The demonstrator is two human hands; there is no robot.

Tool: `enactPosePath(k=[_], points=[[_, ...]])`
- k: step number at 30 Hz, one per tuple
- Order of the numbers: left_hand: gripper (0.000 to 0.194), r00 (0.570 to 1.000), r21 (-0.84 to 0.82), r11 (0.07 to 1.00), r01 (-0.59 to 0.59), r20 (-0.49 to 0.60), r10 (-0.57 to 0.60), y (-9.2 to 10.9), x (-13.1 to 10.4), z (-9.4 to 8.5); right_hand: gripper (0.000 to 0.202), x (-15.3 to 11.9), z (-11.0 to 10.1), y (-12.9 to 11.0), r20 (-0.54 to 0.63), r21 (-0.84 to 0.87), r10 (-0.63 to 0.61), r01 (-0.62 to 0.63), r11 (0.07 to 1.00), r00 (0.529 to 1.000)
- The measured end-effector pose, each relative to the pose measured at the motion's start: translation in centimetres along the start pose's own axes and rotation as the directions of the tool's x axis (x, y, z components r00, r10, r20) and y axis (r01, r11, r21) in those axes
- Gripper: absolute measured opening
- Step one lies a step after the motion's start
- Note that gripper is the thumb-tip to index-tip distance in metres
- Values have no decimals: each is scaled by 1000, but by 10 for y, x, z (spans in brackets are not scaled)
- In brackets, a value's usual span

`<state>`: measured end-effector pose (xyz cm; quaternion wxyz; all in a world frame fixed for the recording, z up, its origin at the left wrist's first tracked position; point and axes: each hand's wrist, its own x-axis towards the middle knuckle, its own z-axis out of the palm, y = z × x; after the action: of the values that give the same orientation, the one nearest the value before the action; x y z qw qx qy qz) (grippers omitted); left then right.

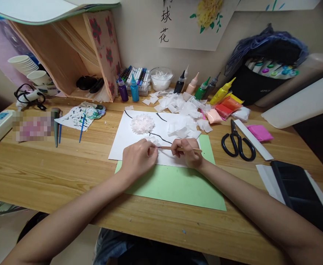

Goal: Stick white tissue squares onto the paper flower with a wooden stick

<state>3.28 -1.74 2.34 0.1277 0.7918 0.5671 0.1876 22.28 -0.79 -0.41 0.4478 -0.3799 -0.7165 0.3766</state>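
My right hand is closed round a thin wooden stick, which lies nearly level and points left. My left hand is pinched at the stick's left tip; what its fingers hold, if anything, is hidden. Both hands rest over a white sheet of paper with black painted branch lines. On that sheet sits a round pale pink-white paper flower, and a smaller white tuft shows just behind my left fingers. Cut pieces of white tissue paper lie on the sheet's right part.
Green paper lies under the white sheet. Loose tissue squares and several paint bottles stand behind. Black-handled scissors and a black case are on the right. Brushes and a paint-stained sheet lie left.
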Motion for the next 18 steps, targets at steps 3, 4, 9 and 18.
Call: enactPosePath(k=[3,4,9,18], points=[[25,1000,-2,1000,2,-15,-2,-1,1,0,60,1,1,-1,35,-1,14,-14,1000,999],[26,1000,-4,1000,6,-16,-6,-1,2,0,60,1,1,-1,44,1,16,-16,1000,999],[24,1000,0,1000,14,-19,-14,-3,3,0,59,1,1,1,34,16,-1,0,1000,999],[34,993,-124,991,43,-101,-56,-10,9,-11,57,2,4,1,65,-24,17,-16,1000,998]])
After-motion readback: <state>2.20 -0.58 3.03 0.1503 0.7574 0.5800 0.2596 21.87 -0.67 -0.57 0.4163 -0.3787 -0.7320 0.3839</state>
